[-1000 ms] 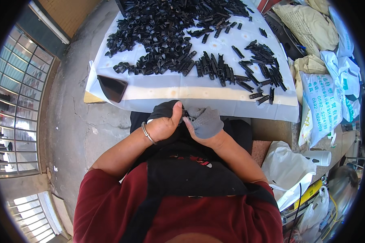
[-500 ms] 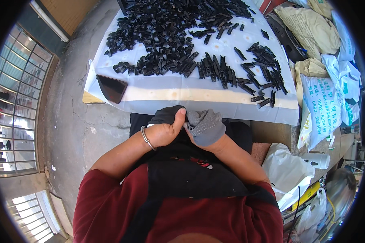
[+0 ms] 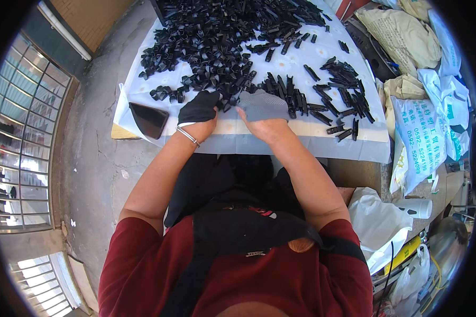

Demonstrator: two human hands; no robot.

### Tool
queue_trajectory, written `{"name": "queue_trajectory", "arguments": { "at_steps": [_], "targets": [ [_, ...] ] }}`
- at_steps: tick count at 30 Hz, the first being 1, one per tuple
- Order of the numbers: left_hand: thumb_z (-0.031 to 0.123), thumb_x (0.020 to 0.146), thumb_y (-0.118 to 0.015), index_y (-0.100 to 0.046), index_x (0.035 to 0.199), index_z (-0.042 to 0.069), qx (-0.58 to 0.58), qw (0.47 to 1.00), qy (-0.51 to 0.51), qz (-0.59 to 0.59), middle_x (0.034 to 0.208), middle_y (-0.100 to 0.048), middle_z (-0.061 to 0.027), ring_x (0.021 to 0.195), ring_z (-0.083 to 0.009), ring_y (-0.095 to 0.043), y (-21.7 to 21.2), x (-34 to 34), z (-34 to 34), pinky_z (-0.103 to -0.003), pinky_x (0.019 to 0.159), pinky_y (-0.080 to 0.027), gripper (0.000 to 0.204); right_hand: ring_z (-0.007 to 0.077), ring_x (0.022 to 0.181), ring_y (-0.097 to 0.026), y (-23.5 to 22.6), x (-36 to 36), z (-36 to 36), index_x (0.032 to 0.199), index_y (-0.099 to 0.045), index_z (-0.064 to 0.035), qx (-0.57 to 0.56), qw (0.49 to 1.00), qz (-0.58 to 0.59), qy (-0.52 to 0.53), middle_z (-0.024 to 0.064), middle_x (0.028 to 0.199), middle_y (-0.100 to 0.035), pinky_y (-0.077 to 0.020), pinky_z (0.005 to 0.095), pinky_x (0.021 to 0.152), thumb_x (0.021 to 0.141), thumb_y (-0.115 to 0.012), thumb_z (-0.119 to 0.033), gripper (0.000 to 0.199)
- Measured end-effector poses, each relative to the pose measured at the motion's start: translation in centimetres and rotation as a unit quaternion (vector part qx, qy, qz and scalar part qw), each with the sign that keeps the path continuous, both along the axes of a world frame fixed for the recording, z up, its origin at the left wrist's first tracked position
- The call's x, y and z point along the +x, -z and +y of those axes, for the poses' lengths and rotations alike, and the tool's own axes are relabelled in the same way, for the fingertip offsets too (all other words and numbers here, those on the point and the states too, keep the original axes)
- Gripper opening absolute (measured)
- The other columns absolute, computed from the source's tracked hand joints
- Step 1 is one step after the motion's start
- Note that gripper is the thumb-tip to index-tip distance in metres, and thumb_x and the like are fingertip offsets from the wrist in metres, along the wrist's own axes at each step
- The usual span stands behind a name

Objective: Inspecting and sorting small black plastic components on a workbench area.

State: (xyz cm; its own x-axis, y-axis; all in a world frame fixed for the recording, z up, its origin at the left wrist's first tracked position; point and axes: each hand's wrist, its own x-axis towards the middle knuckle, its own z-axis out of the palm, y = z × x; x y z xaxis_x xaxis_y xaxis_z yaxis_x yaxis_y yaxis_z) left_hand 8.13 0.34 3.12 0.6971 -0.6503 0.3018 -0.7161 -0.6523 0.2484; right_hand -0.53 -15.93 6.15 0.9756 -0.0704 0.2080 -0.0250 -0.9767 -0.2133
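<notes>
At the table's near left corner, a dark flat phone (image 3: 149, 119) is lying on the white sheet (image 3: 301, 138) that is covering the table (image 3: 122, 133), just clear of the edge. Right of it, the person's left hand (image 3: 198, 109) is reaching over the near edge in a black glove, with a thin metal bangle (image 3: 188, 136) sitting on the wrist. Its fingertips are touching the near fringe of the big pile of black plastic clips (image 3: 217, 45), which is spreading from the table's middle toward the far edge. The glove is hiding the fingers, so whether that hand is pinching a clip or only resting on the heap cannot be told.

Just beside it, the right hand (image 3: 263, 110) is lying in a grey glove, palm down and fingers spread fairly flat on the sheet, pressing against a row of clips (image 3: 293, 98) laid side by side; no clip is showing inside its grip. Further right, a smaller cluster of clips (image 3: 346, 90) is sitting toward the right edge, with a few loose ones straying to the near right corner.

Beyond the right edge, white printed sacks (image 3: 420, 140) and tan bags (image 3: 402, 31) are crowding the ground.
</notes>
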Motion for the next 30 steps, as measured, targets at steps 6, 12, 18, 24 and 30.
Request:
{"name": "queue_trajectory", "arguments": {
  "at_steps": [6, 12, 18, 24, 30],
  "targets": [
    [0.012, 0.075, -0.055, -0.053, 0.105, 0.006, -0.049, 0.998, 0.037, 0.033, 0.099, -0.054, -0.0162, 0.091, -0.0322, -0.054, -0.2, -0.3, 1.4, -0.038, 0.078, -0.045, 0.031, 0.0318, 0.080, -0.058, 0.6, -2.8, -1.5, 0.097, -0.057, -0.0053, -0.005, 0.999, 0.002, 0.038, 0.0145, 0.084, -0.060, -0.0468, 0.0424, 0.070, 0.080, -0.053, -0.026, 0.027],
    [0.014, 0.073, -0.054, -0.054, 0.104, 0.004, -0.008, 0.994, 0.015, 0.112, 0.101, -0.055, -0.0174, 0.093, -0.0330, -0.054, -2.4, -0.6, 2.4, -0.038, 0.080, -0.045, 0.032, 0.0314, 0.085, -0.058, -0.2, -3.0, -0.4, 0.100, -0.058, -0.0058, 0.011, 0.999, -0.017, 0.042, 0.0157, 0.095, -0.059, -0.0468, 0.0411, 0.071, 0.079, -0.054, -0.024, 0.028],
    [0.014, 0.079, -0.054, -0.056, 0.103, 0.005, -0.018, 0.999, 0.031, 0.017, 0.098, -0.058, -0.0169, 0.091, -0.0317, -0.056, -0.4, 0.0, 3.1, -0.038, 0.080, -0.045, 0.026, 0.0306, 0.084, -0.057, 1.4, -1.2, -0.3, 0.093, -0.060, -0.0065, -0.019, 0.999, -0.019, 0.022, 0.0148, 0.092, -0.057, -0.0471, 0.0402, 0.070, 0.076, -0.057, -0.021, 0.023],
    [0.016, 0.076, -0.058, -0.056, 0.103, 0.005, -0.030, 0.999, -0.015, 0.025, 0.098, -0.058, -0.0163, 0.091, -0.0315, -0.056, -0.6, -0.3, 3.7, -0.038, 0.081, -0.045, 0.030, 0.0288, 0.081, -0.057, 1.5, -3.4, -0.6, 0.084, -0.061, -0.0077, -0.060, 0.996, -0.051, 0.053, 0.0131, 0.090, -0.056, -0.0471, 0.0400, 0.067, 0.072, -0.055, -0.015, 0.016],
    [0.016, 0.074, -0.058, -0.058, 0.102, 0.004, -0.047, 0.998, -0.030, 0.024, 0.093, -0.060, -0.0161, 0.085, -0.0312, -0.058, -0.5, -0.7, 4.5, -0.038, 0.077, -0.047, 0.030, 0.0283, 0.077, -0.057, 1.4, -3.5, -0.7, 0.080, -0.062, -0.0089, -0.057, 0.997, -0.051, 0.027, 0.0125, 0.086, -0.057, -0.0464, 0.0400, 0.065, 0.073, -0.054, -0.016, 0.013]
  ]
}}
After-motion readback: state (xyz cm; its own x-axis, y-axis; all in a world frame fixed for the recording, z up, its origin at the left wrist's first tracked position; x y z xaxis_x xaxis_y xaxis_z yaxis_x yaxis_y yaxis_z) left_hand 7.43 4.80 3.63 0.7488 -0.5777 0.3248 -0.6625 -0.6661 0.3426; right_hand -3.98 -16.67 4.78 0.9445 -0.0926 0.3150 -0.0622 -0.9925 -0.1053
